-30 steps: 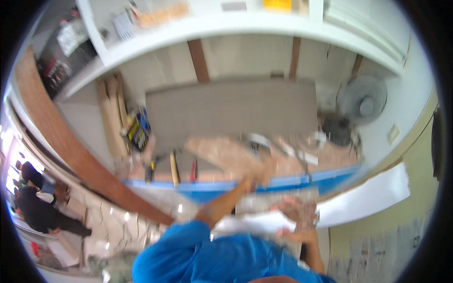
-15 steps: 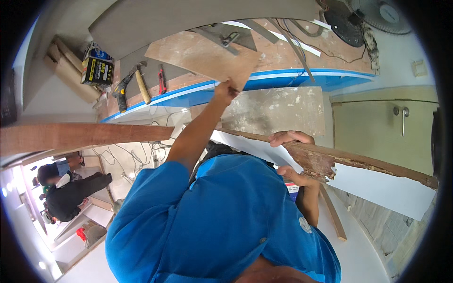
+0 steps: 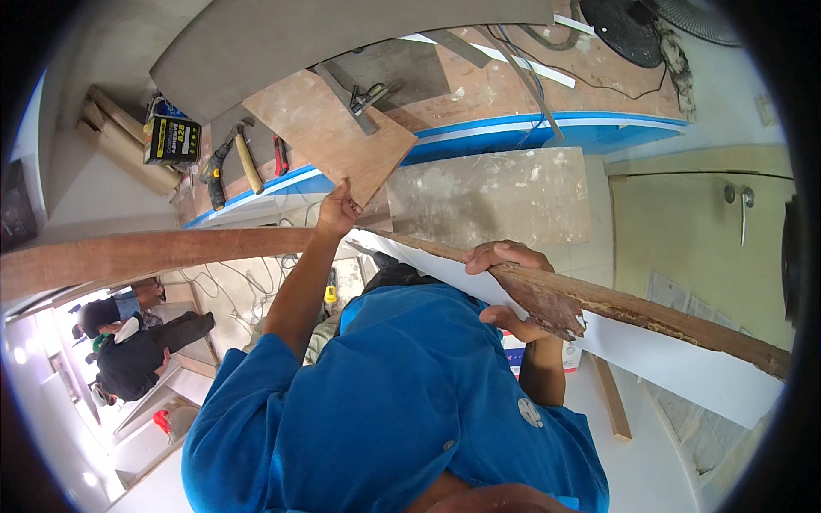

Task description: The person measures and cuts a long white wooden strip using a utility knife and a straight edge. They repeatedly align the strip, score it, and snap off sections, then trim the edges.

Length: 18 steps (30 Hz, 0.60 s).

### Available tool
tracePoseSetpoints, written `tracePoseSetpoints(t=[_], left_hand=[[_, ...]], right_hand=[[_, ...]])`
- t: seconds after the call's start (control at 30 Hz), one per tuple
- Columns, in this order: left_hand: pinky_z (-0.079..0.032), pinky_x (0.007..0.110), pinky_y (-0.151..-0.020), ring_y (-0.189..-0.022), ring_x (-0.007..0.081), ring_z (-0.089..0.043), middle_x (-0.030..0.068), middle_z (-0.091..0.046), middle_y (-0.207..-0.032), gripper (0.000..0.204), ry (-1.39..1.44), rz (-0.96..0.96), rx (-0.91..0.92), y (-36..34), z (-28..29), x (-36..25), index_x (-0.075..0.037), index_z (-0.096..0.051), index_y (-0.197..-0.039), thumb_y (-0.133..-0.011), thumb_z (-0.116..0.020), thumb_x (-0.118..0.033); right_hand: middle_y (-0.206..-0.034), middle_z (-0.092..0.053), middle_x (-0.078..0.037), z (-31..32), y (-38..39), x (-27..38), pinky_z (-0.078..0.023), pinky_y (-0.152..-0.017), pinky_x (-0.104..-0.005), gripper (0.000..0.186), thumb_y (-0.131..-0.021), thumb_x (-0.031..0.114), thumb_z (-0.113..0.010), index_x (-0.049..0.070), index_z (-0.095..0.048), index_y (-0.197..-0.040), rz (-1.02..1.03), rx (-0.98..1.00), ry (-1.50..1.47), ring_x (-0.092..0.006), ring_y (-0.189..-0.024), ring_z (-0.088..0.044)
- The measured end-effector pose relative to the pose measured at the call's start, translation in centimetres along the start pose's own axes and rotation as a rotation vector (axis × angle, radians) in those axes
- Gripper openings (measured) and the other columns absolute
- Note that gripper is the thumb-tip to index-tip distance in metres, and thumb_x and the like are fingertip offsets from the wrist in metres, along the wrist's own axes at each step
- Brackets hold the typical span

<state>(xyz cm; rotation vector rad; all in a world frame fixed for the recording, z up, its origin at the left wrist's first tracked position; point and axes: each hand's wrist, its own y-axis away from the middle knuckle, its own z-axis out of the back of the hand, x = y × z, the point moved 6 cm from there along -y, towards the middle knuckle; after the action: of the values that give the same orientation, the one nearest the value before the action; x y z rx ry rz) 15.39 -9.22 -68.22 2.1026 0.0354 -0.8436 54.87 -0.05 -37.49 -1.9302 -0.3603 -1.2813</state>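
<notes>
- Left hand [image 3: 339, 211] pinches the near corner of a thin wooden panel [image 3: 338, 147]; the panel reaches forward from its fingers, a metal square [image 3: 366, 99] lying on it;
- Right hand [image 3: 511, 255] grasps a long white-faced board [image 3: 676, 352], fingers over its brown edge; the board runs out to either side of that hand;
- Beyond the left hand, leftward, lie a hammer [image 3: 249, 161] and a drill [image 3: 216, 178].

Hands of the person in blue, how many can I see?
2: the left hand pinches the thin wooden sheet by its edge; the right hand holds the long white-faced board, which partly hides it.
</notes>
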Motion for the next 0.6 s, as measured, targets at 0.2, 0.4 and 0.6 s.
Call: tracePoseSetpoints(t=[0.2,0.4,0.6], left_hand=[[-0.043,0.034,-0.063,-0.080,0.0185,-0.058,0.0028,-0.062,-0.091,0.028,-0.122,-0.012,0.074,-4.5,-7.9,2.5,-0.015,-0.060,-0.110,-0.101,-0.059,-0.042],[-0.054,0.039,-0.064,-0.075,0.0257,-0.068,0.0107,-0.066,-0.085,0.035,-0.278,0.134,-0.005,-8.7,-14.5,2.9,-0.008,-0.062,-0.104,-0.100,-0.061,-0.043],[-0.057,0.046,-0.082,-0.089,0.0351,-0.072,0.0194,-0.073,-0.096,0.035,-1.827,-0.632,0.141,-11.7,-18.9,-7.7,-0.006,-0.072,-0.098,-0.091,-0.061,-0.038]], right_hand=[[-0.112,-0.068,-0.017,-0.5,-0.1,0.0,-0.048,-0.102,-0.0462,0.077,-0.080,0.016,-0.085,0.005,-0.043,-0.144,-0.022,-0.038,-0.048,-0.0302,-0.111,-0.064],[-0.111,-0.068,-0.018,-1.1,-0.2,0.2,-0.049,-0.100,-0.0518,0.075,-0.081,0.019,-0.085,0.006,-0.044,-0.143,-0.045,-0.061,-0.045,-0.0337,-0.111,-0.063],[-0.105,-0.068,-0.020,-0.9,0.0,-0.2,-0.051,-0.096,-0.0541,0.073,-0.082,0.022,-0.083,0.005,-0.044,-0.141,-0.044,-0.087,-0.001,-0.0346,-0.104,-0.065]])
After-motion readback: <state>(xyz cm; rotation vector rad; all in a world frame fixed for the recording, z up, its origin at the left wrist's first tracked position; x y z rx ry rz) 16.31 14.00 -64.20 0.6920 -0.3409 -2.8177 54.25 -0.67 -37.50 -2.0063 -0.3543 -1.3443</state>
